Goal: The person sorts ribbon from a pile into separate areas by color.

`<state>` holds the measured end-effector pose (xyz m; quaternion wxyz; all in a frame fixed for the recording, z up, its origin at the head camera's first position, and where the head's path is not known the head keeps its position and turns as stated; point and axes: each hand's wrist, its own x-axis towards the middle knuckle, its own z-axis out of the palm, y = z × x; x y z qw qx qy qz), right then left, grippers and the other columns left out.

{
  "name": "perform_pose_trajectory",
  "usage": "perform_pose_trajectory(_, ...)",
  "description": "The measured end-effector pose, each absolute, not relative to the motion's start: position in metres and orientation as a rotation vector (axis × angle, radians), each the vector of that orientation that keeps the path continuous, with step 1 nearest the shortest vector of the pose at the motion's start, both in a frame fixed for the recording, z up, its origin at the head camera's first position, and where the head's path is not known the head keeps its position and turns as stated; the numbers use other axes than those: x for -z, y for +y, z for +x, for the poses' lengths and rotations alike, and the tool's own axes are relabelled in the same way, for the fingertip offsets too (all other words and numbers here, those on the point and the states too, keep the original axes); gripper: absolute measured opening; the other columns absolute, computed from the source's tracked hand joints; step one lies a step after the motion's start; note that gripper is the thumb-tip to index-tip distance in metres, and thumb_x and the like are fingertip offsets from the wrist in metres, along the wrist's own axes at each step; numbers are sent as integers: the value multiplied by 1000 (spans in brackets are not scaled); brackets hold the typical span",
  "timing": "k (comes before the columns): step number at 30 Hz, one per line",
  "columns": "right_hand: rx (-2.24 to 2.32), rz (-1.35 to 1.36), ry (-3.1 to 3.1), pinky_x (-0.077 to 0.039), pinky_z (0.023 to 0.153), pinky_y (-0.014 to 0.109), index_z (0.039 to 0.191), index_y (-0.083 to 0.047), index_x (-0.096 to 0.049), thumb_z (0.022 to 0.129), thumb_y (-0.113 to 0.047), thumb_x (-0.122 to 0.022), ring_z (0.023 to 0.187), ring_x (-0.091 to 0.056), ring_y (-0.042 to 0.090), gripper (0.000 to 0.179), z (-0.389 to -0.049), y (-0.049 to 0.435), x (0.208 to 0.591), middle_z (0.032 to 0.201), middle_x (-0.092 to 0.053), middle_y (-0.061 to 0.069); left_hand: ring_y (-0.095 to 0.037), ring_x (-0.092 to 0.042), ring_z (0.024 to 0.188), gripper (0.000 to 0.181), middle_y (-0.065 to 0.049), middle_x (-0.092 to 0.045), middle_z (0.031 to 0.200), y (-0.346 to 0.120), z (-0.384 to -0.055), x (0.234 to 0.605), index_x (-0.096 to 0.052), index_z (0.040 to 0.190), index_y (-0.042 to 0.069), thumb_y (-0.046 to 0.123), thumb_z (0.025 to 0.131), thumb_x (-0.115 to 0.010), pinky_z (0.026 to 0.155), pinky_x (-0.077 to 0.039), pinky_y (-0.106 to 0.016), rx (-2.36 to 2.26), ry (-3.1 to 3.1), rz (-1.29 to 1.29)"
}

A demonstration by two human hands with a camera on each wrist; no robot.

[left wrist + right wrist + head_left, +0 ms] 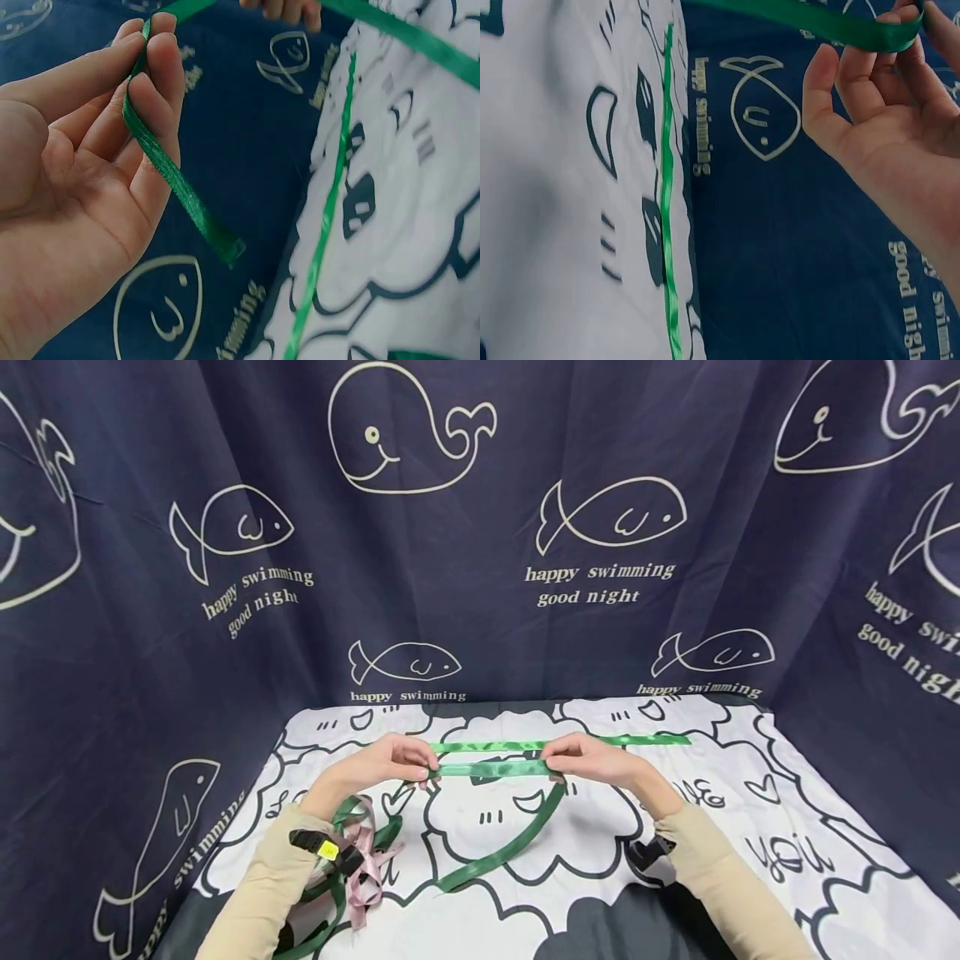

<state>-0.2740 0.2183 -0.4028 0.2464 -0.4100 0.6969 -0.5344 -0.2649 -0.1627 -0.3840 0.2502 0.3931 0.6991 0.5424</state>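
Observation:
A green satin ribbon [495,768] is stretched level between the two hands above the cloth. My left hand [395,758] pinches it near one end between thumb and fingers; in the left wrist view a short tail [184,195] hangs past the fingers. My right hand [596,758] pinches the ribbon further along, and from there a longer length [510,852] droops toward the front, curving left. In the right wrist view the ribbon bends round at the fingertips [907,22]. A second, brighter green ribbon [645,740] lies straight across the cloth behind the hands.
A tangled pile of dark green and pink ribbons [363,864] lies by the left forearm. The table is covered with a white and dark cartoon-print cloth [757,777]. Navy curtains [495,568] with whale and fish drawings hang behind and at both sides.

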Motion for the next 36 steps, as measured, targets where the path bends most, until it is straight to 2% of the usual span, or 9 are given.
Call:
perform_pose_trajectory(4,1444,-1054,1975,-47,69,25,96,-1,-61,101,-13,-48,72,-52,7,18,-276,232,402,78,-54,-4,-5,-63,80,22,7,-69,92,-175,-271,393,-58,108,-8,8,94,-60,80,-52,-25,-1458,1952,1001)
perform_pose_trajectory(10,1373,-966,2062,-47,69,26,97,1,-59,101,-17,-49,72,-52,6,21,-279,255,405,77,-52,-4,-10,-65,85,27,5,-71,102,-186,-276,403,-59,115,-7,8,93,-62,81,-52,-25,-1408,2017,900)
perform_pose_trajectory(15,1322,-891,2135,-43,65,28,98,4,-59,101,-16,-49,68,-46,7,22,-284,280,409,74,-47,-4,-11,-66,83,29,6,-71,96,-190,-281,410,-60,117,-4,9,92,-63,84,-53,-38,-1318,2173,818)
perform_pose_trajectory(19,1280,-807,2210,-41,63,25,95,5,-59,100,-17,-52,65,-44,6,24,-289,297,413,70,-45,-5,-14,-67,80,30,-8,-73,88,-190,-285,418,-59,119,-5,5,90,-63,83,-52,-48,-1267,2311,742)
perform_pose_trajectory(22,1230,-741,2269,-40,62,24,94,4,-60,99,-20,-53,64,-43,5,25,-291,308,417,69,-45,-6,-17,-66,79,29,-23,-71,90,-189,-286,422,-60,116,-6,3,89,-63,80,-53,-44,-1230,2371,719)
perform_pose_trajectory(24,1214,-693,2288,-41,62,24,98,4,-62,99,-20,-54,65,-44,5,26,-292,314,420,69,-45,-7,-17,-66,77,26,-27,-70,92,-187,-287,424,-63,112,-5,3,87,-65,77,-53,-39,-1192,2410,690)
perform_pose_trajectory(31,1176,-567,2351,-41,63,27,108,9,-62,99,-22,-54,65,-44,5,34,-294,331,427,69,-43,-6,-14,-65,70,14,-20,-72,84,-186,-294,432,-70,96,-3,4,84,-69,69,-51,-29,-1054,2527,676)
perform_pose_trajectory(34,1130,-550,2402,-37,60,26,97,12,-60,99,-20,-53,60,-40,6,33,-294,337,428,65,-39,-7,-12,-58,59,9,-15,-69,69,-187,-299,436,-70,85,-1,8,85,-69,61,-44,-23,-998,2574,718)
perform_pose_trajectory(36,1088,-538,2441,-35,57,25,85,9,-57,99,-19,-53,57,-37,6,31,-295,340,429,62,-37,-7,-9,-48,53,14,-8,-62,60,-187,-301,437,-68,77,1,12,86,-69,55,-38,-21,-957,2607,736)
